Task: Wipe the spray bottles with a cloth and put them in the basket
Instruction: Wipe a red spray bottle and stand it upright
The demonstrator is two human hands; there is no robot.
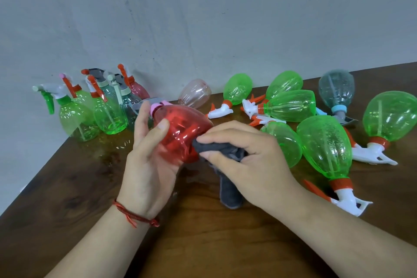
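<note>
My left hand grips a red translucent spray bottle with a pink collar, held tilted above the wooden table. The bottle's spray head points away from me, mostly hidden behind my fingers. My right hand pinches a grey cloth against the bottle's lower right side. The cloth's loose end hangs down to the table below my right hand. No basket is in view.
Several spray bottles stand upright in a group at the table's back left corner. Several green bottles, a grey one and a pale pink one lie on their sides at the right and back. A grey wall runs behind.
</note>
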